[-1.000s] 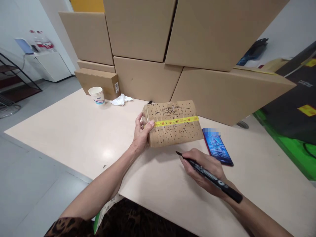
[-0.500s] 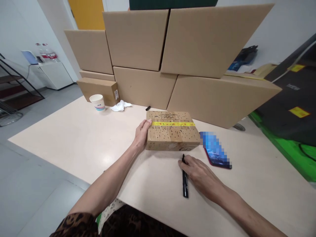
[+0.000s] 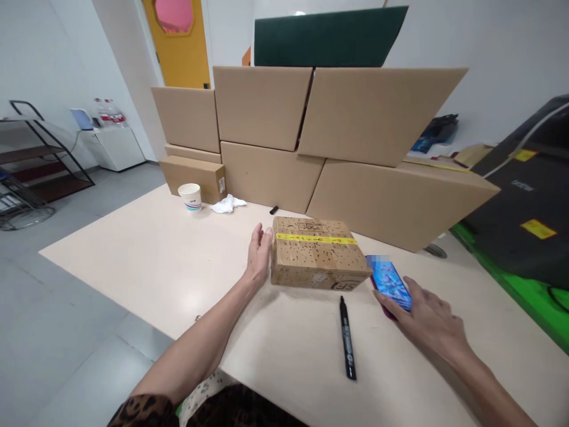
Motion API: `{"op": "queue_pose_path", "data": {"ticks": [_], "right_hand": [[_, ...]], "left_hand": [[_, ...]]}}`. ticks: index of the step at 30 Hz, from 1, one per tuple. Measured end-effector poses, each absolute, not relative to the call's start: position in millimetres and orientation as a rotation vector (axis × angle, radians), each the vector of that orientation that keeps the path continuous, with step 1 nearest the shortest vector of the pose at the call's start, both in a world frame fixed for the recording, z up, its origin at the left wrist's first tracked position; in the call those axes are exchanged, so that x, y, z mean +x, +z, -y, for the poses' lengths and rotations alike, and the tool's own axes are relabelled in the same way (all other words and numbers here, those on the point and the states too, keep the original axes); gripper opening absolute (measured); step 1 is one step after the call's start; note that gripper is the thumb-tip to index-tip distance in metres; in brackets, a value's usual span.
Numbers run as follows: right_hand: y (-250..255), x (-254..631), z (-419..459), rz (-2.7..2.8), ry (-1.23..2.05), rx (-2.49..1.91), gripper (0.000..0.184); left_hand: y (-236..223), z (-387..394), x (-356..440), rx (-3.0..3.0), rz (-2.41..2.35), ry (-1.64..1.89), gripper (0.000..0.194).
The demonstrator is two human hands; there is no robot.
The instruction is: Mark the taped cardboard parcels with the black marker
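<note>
A small cardboard parcel (image 3: 317, 261) with a yellow tape strip and black marks lies flat on the beige table (image 3: 146, 249). My left hand (image 3: 259, 254) rests open against its left end, fingers straight. A black marker (image 3: 347, 345) lies loose on the table in front of the parcel. To the right, my right hand (image 3: 427, 320) lies flat with fingers spread over the near end of a phone (image 3: 387, 280) with a lit blue screen.
Large cardboard boxes (image 3: 311, 148) are stacked along the table's far side. A paper cup (image 3: 190, 197), crumpled tissue (image 3: 227, 204) and a marker cap (image 3: 274, 210) lie near them. Black and green equipment (image 3: 528, 219) stands at right; a metal rack (image 3: 35, 160) at far left.
The parcel was laid flat on the table. My right hand put the marker down and moved right onto the phone. The view tilted upward.
</note>
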State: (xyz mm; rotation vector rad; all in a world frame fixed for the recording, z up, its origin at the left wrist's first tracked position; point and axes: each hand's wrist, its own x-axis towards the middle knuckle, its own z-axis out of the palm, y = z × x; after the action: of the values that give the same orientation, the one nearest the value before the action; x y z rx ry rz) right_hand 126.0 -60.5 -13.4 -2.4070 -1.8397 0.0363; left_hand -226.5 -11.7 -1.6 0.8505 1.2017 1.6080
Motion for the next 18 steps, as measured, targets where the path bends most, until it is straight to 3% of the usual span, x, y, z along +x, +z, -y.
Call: {"op": "queue_pose_path", "data": {"ticks": [8,14,16,18], "right_hand": [[-14,127,42,1.754,0.232,-2.5,0.106],[-12,146,22,1.567,0.598,-2.357,0.133],[-12,151,21,1.434,0.63,-2.288,0.13],[-13,152,23,1.305,0.648,-2.201,0.112]], "left_hand": [[4,24,-225,1.024,-1.239,1.759,0.068],[2,31,-227,1.223,-1.23,1.842,0.068],[1,32,-227,1.278,-1.241,1.876,0.068],[-1,33,-227,1.348,-1.256,1.908,0.066]]}}
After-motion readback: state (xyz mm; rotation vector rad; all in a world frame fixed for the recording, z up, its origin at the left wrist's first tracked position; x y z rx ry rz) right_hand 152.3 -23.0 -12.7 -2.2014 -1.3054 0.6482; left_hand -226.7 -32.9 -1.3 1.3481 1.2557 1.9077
